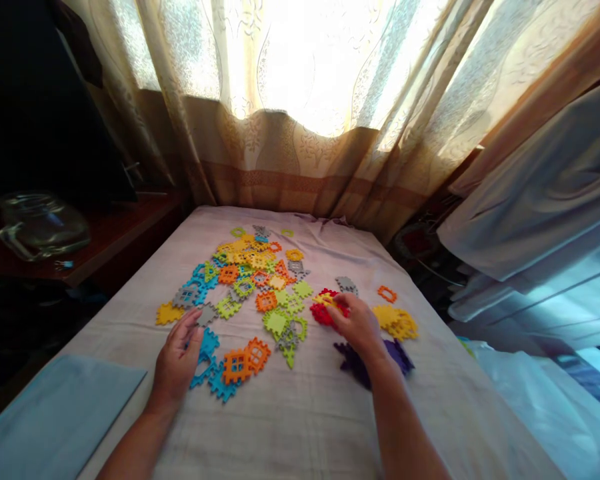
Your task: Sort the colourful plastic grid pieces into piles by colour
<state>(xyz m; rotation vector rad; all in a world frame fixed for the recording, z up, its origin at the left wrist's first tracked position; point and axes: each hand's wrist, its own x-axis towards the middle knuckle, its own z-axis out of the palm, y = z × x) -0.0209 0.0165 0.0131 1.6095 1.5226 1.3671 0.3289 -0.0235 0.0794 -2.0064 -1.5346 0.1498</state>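
My right hand [357, 323] pinches a yellow interlocking plastic piece [323, 299] over a cluster of red pieces [325, 315]. Under that wrist lie dark purple pieces [355, 365]. My left hand [177, 353] rests at the left with its thumb apart from the fingers and nothing visible in it. Its fingertips are beside a grey piece [207, 314], and blue pieces [210, 343] lie just right of its thumb. Two orange window-shaped pieces [237, 365] partly cover the blue ones. Between the hands are lime-green pieces [277, 323].
A mixed heap of pieces [253, 257] spreads over the far part of the sheet-covered surface [300, 427]. Yellow pieces [396, 322] and an orange ring-shaped piece [387, 293] lie at the right. A pale blue sheet [55, 413] is at the near left. A glass jug [45, 227] stands on a wooden table.
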